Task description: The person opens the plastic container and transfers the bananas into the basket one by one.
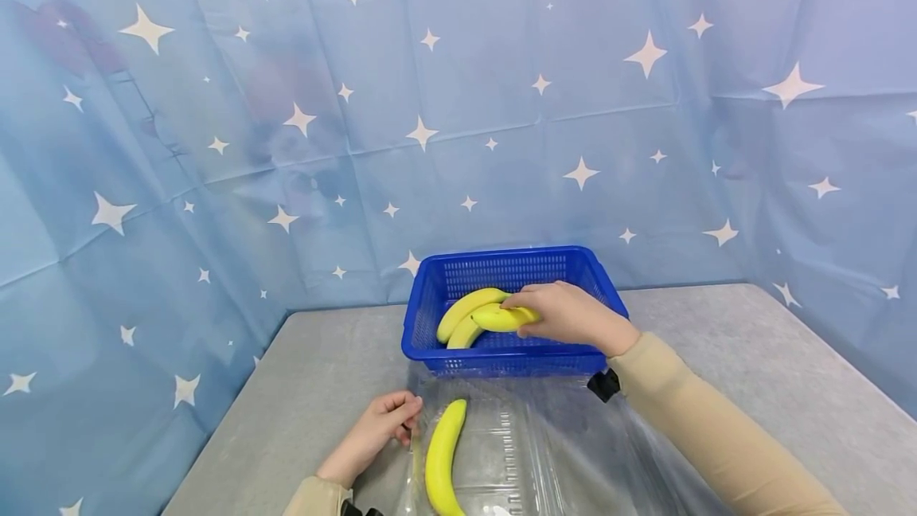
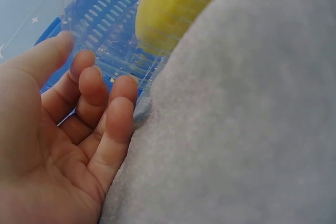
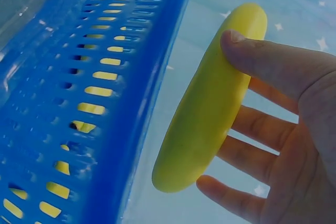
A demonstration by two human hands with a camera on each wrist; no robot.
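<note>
My right hand [image 1: 566,313] pinches a yellow banana [image 3: 210,103] between thumb and fingers, above the blue plastic basket [image 1: 411,325]. Below it, two more bananas [image 1: 469,305] lie in the basket's left half. Nearer me, a clear plastic container [image 1: 487,452] with ridged walls lies on the table, with one banana [image 1: 442,460] lengthwise along its left side. At the container's far left edge, my left hand [image 1: 380,428] holds the rim with thumb and curled fingers. The left wrist view shows this hand [image 2: 73,129] side-on, its fingertips against the clear plastic.
A grey table [image 1: 301,373] extends to both sides of the basket and container. Behind it hangs a blue curtain [image 1: 458,102] with white stars. A clear plastic sheet or lid [image 1: 595,452] spreads right of the container, under my right forearm.
</note>
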